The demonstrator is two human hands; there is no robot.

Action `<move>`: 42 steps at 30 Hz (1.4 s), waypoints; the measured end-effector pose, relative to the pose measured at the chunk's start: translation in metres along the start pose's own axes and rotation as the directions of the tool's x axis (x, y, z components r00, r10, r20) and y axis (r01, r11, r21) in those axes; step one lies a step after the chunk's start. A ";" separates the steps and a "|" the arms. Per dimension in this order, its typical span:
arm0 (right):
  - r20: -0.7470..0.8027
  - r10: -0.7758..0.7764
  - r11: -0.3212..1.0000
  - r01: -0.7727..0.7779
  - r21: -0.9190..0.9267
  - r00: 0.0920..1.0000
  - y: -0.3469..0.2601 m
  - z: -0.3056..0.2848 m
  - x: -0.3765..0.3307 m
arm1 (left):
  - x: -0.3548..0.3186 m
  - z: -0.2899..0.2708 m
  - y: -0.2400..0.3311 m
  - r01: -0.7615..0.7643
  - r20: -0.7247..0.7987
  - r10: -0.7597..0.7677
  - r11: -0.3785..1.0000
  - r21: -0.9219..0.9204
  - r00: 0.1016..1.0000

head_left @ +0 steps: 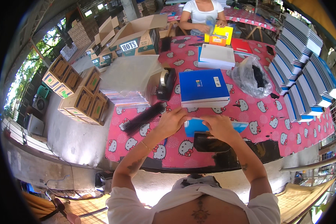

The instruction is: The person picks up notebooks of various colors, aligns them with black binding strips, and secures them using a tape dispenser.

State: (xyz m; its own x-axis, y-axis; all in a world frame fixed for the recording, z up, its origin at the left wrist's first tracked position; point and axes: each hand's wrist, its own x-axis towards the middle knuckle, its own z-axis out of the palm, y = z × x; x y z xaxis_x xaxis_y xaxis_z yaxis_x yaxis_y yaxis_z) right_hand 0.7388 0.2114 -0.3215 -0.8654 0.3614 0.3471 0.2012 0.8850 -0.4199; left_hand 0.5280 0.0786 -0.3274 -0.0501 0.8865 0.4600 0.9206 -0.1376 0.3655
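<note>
A light-blue notebook with a white spiral edge [198, 125] lies on the pink cartoon-print tablecloth [272, 119] near the table's front edge, with the left hand [173, 122] and right hand [219, 126] both closed on its top edge. Just beyond it sits a stack of dark-blue-covered notebooks [203, 87]; a bundle of black plastic binding combs [143, 117] lies to the left, near a black tape dispenser [165, 83].

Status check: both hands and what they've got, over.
Left hand and right hand both gripping the blue notebook at its top edge. Black binding combs lie left of it, blue notebook stack behind. Nothing in the way.
</note>
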 end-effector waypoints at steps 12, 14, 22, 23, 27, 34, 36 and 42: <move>0.051 0.028 0.999 -0.026 -0.029 0.998 0.012 0.008 0.008 | -0.031 0.077 0.041 0.212 -0.157 -0.156 0.865 0.456 0.975; 0.017 0.020 0.999 -0.019 -0.028 1.000 0.014 0.009 0.006 | -0.075 0.110 0.053 0.243 -0.074 -0.233 0.893 0.378 0.970; 0.011 0.007 1.000 -0.007 -0.009 1.000 0.009 0.008 0.007 | -0.089 0.128 0.043 0.156 -0.106 -0.127 0.931 0.330 0.986; -0.002 0.032 0.999 -0.032 -0.020 0.999 0.016 0.005 0.005 | -0.064 0.105 0.059 0.245 0.137 -0.326 0.877 0.414 0.935; -0.040 -0.078 0.996 0.080 0.035 0.996 0.008 -0.005 -0.005 | -0.005 0.060 0.034 0.196 -0.167 -0.121 0.791 0.580 0.979; 0.187 0.047 0.995 -0.029 -0.098 0.981 0.040 -0.032 -0.008 | 0.002 0.062 0.043 0.170 0.002 -0.204 0.817 0.551 0.979; 0.162 0.037 0.993 -0.018 -0.117 0.986 0.050 -0.026 -0.012 | 0.007 0.069 0.048 0.134 -0.106 -0.089 0.806 0.576 0.990; 0.207 0.001 0.999 0.009 -0.044 0.978 0.040 -0.029 -0.008 | 0.025 0.060 0.044 0.206 -0.235 -0.085 0.803 0.559 0.968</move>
State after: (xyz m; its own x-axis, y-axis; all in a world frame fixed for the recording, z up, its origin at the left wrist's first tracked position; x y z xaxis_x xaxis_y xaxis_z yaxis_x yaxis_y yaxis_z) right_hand 0.7674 0.2528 -0.3167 -0.9415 0.2934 0.1660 0.2135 0.9000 -0.3800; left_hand 0.5909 0.1215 -0.3480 -0.2178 0.7665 0.6041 0.9454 0.3194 -0.0645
